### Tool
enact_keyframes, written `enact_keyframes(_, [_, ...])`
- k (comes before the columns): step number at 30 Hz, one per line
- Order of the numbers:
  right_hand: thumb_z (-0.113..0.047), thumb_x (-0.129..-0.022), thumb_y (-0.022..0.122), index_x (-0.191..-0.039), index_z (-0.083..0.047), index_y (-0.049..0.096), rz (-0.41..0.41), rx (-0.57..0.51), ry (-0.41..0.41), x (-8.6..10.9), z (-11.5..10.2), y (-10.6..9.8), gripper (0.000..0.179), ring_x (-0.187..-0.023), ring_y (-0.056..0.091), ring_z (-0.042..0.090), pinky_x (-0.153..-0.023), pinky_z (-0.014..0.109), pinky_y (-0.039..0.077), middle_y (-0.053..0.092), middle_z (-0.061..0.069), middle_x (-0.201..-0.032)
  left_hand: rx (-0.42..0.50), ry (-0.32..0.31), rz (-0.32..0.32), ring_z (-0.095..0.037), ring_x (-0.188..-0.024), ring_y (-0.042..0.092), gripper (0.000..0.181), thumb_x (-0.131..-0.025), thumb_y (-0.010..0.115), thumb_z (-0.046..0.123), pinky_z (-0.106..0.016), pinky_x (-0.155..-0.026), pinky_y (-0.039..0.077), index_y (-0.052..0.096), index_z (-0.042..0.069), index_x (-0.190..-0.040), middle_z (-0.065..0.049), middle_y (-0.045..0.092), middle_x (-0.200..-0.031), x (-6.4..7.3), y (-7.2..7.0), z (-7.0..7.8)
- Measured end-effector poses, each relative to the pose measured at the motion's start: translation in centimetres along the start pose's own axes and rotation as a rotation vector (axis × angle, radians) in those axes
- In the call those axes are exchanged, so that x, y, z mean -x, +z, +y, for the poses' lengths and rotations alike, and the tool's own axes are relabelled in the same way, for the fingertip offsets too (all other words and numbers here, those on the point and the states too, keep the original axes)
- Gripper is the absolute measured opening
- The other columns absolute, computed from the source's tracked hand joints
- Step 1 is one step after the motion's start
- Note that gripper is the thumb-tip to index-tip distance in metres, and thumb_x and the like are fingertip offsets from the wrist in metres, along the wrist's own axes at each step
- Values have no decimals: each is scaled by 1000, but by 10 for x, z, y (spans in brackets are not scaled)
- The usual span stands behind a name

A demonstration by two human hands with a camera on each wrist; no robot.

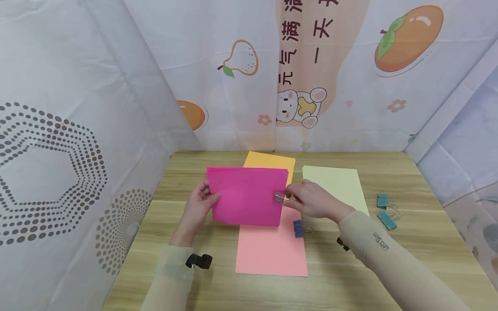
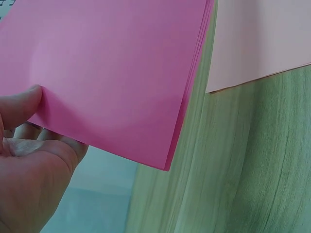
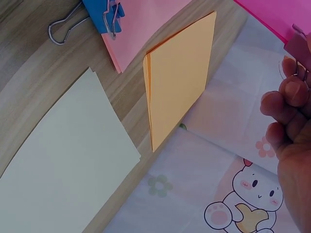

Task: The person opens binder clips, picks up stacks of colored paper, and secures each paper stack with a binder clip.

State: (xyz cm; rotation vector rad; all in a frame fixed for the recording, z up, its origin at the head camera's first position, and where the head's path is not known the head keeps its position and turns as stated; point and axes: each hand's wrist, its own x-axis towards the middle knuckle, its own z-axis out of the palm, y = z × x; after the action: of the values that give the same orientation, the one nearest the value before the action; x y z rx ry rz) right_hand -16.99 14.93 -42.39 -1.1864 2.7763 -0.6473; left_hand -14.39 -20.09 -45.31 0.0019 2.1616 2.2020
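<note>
A stack of magenta paper sheets [image 1: 245, 196] is held up above the table. My left hand [image 1: 195, 209] pinches its left edge, thumb on the front face and fingers behind. At the right edge, my right hand [image 1: 313, 199] pinches a binder clip [image 1: 279, 197], whose wire handle lies against the front sheet. In the right wrist view the clip's body [image 3: 297, 50] looks pinkish and sits at the paper's edge, partly cut off by the frame. Beneath the stack lies pink paper [image 1: 272, 255], with a blue binder clip [image 1: 298, 229] on its right edge.
Orange paper [image 1: 272, 160] lies at the back of the wooden table [image 1: 155, 259], and pale yellow paper [image 1: 334, 179] to its right. Two teal binder clips [image 1: 383, 200] rest farther right. Printed curtains [image 1: 233, 108] hang behind and on the left.
</note>
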Motion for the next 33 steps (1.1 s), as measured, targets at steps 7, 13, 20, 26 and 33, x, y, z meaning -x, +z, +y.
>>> enact_keyframes(7, [-32,-97,66,-96,-15,69,-17,0,21,-1,-1,-2,17,-65,49,2,-80,37,44,65,-13,-84,-3,13,-4,-15,-102,65,32,-98,57,-9,-26,-87,56,52,0,-129,-4,66,-112,0,0,0])
enact_keyframes(13, [-33,-96,64,-93,-17,69,5,-26,44,-1,-2,-1,17,-65,48,2,-81,37,44,64,-15,-80,-7,27,-14,-14,-102,65,29,-98,56,-9,-26,-86,56,54,2,-125,-4,66,-110,0,0,-1])
enact_keyframes(20, [-38,-97,64,-94,-16,70,1,-101,65,1,-2,2,23,-54,40,3,-65,28,43,50,-13,-61,-34,8,13,-15,-102,66,27,-98,57,-8,-27,-84,56,54,-1,-124,-7,66,-112,-1,-1,0])
enact_keyframes(26, [-43,-98,66,-101,-13,69,-32,-165,107,2,-1,4,30,-55,41,3,-57,25,42,46,-12,-60,-42,-28,20,-16,-102,66,26,-98,58,-7,-28,-84,57,54,-1,-124,-10,65,-114,-1,-3,-1])
enact_keyframes(33, [-45,-99,64,-117,-6,69,-61,-209,129,3,-2,5,43,-60,46,5,-61,26,44,52,-10,-68,-41,-60,32,-15,-101,66,27,-98,58,-7,-29,-82,57,55,3,-123,-7,65,-114,-2,-6,-2])
